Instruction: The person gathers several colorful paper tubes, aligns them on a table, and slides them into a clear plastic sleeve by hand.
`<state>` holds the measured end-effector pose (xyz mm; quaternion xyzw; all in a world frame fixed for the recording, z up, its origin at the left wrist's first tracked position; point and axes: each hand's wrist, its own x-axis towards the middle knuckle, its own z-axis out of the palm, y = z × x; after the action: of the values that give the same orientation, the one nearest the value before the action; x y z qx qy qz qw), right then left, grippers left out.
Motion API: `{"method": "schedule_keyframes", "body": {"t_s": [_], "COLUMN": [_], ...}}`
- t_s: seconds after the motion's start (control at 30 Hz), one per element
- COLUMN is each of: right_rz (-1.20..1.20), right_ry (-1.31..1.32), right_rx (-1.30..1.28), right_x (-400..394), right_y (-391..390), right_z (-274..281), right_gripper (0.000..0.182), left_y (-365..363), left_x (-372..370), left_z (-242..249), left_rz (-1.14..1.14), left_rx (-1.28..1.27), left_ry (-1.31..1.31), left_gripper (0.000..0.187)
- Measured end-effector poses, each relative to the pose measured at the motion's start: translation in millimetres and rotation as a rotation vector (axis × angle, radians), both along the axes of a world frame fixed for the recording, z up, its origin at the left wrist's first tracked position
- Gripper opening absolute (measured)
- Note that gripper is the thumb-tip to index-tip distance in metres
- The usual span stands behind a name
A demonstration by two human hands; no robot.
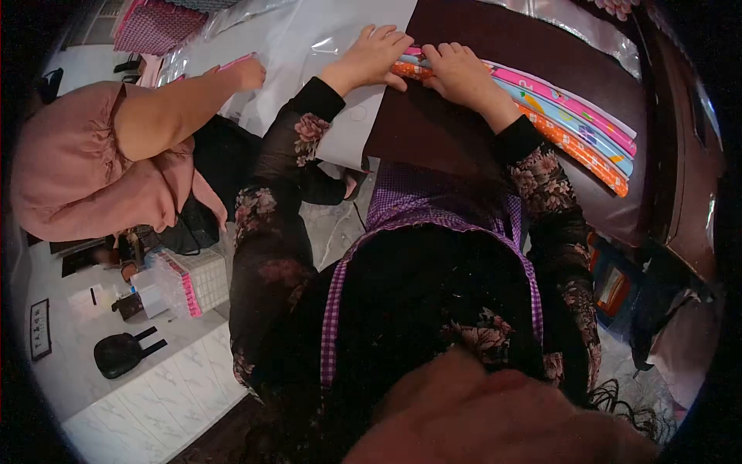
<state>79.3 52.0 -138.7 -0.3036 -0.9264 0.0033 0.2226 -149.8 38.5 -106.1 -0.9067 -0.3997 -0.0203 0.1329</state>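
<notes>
Three printed rolls, a pink roll, a light blue roll and an orange roll, lie side by side on the dark brown table cover. My left hand is at their left end, fingers spread and thumb stretched along the near side. Close beside it, my right hand lies across the rolls with bent fingers over the far side and the thumb toward the near side. Between the hands a short stretch of the rolls shows; the part under my right palm is hidden.
White sheet and clear plastic cover the table to the left. A person in a pink top works there, a hand on the table. Woven pink pieces lie at the far left; a white basket stands behind.
</notes>
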Motion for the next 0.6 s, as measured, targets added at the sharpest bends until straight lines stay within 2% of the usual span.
{"method": "schedule_keyframes", "body": {"t_s": [0.03, 0.1, 0.2, 0.43, 0.6], "right_rz": [0.006, 0.007, 0.008, 0.006, 0.023], "right_ry": [-0.002, -0.001, 0.018, 0.007, -0.114], "right_rx": [-0.009, -0.008, -0.006, -0.068, -0.204], "right_x": [0, 1, 1, 3, 58], "right_y": [-1, -1, -1, 1, -6], "right_z": [1, 4, 3, 0, 19], "right_gripper": [0.047, 0.05, 0.055, 0.076, 0.094], "left_y": [3, 9, 12, 15, 11], "left_x": [1, 3, 4, 18, 14], "left_z": [2, 5, 0, -12, -14], "left_rz": [0.002, -0.043, -0.103, -0.101, -0.105], "left_rx": [0.001, -0.105, -0.08, -0.103, -0.075], "left_ry": [-0.003, 0.023, -0.042, -0.084, -0.073], "left_gripper": [0.088, 0.076, 0.069, 0.068, 0.067]}}
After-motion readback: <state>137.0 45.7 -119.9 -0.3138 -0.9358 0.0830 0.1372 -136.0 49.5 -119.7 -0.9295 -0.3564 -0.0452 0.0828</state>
